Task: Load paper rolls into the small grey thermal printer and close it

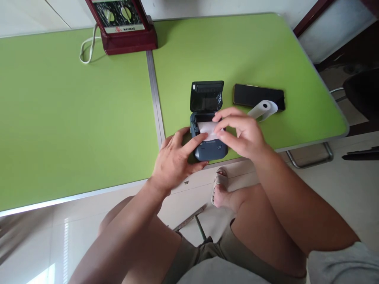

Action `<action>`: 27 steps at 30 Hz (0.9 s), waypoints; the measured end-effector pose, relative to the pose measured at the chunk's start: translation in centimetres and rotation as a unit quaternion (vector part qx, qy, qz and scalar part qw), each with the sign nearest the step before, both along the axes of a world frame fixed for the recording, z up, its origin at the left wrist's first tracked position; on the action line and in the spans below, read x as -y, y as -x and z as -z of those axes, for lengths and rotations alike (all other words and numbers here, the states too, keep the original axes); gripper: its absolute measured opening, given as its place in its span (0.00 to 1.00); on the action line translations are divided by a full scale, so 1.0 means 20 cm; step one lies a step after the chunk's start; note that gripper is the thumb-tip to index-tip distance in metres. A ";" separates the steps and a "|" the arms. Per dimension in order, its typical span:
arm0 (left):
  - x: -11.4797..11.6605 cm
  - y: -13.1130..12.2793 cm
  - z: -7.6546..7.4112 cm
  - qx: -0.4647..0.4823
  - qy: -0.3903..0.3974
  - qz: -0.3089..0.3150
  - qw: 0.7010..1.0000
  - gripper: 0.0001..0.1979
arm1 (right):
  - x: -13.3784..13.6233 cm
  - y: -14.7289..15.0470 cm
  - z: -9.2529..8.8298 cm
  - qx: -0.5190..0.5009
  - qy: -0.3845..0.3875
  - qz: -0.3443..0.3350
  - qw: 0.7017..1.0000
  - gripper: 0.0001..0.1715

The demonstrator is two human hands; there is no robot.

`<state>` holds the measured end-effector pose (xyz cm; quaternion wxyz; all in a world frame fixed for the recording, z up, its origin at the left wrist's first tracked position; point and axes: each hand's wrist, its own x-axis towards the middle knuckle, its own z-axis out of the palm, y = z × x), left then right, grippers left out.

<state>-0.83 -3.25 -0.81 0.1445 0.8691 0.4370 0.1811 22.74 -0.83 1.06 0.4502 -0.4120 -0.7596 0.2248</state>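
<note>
A small dark blue portable thermal printer sits at the table's front edge, its black lid raised. White paper lies across the opened compartment and over its front lip. My left hand grips the printer from the left, one fingertip pressing on the paper and another finger along the front side. At the paper's right edge, my right hand has its thumb and fingertips bent together on the paper. How much paper is inside the compartment is partly hidden by my fingers.
Right of the printer lies a black phone, with a loose white paper roll against it. A dark red timer-like device with two knobs and a white cord stands at the back of the green table.
</note>
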 end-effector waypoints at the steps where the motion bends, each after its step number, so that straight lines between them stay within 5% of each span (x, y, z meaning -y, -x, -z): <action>1: 0.00 0.00 0.00 0.004 -0.003 0.001 1.000 0.40 | -0.01 -0.01 0.03 -0.025 -0.001 0.021 0.999 0.05; 3: 0.00 0.00 0.01 0.009 -0.011 0.006 1.000 0.38 | -0.05 -0.03 0.10 -0.068 0.006 0.067 0.995 0.09; 5: 0.00 0.00 0.01 0.011 -0.017 0.008 1.000 0.35 | -0.10 -0.05 0.18 -0.096 0.031 0.090 0.991 0.23; 11: 0.00 0.01 0.02 0.012 -0.029 0.024 0.999 0.31 | -0.21 -0.04 0.29 -0.125 0.107 0.034 0.986 0.49; 18: -0.01 0.01 0.01 0.004 -0.013 0.022 1.000 0.30 | -0.14 -0.05 0.20 -0.160 0.105 0.143 0.971 0.34; 22: -0.01 0.01 0.02 0.008 -0.010 0.019 1.000 0.31 | -0.06 -0.02 0.14 -0.132 0.130 0.091 0.978 0.27; 27: -0.01 -0.01 0.02 0.007 -0.011 -0.001 1.000 0.51 | -0.04 -0.02 0.11 -0.058 0.181 0.036 0.981 0.32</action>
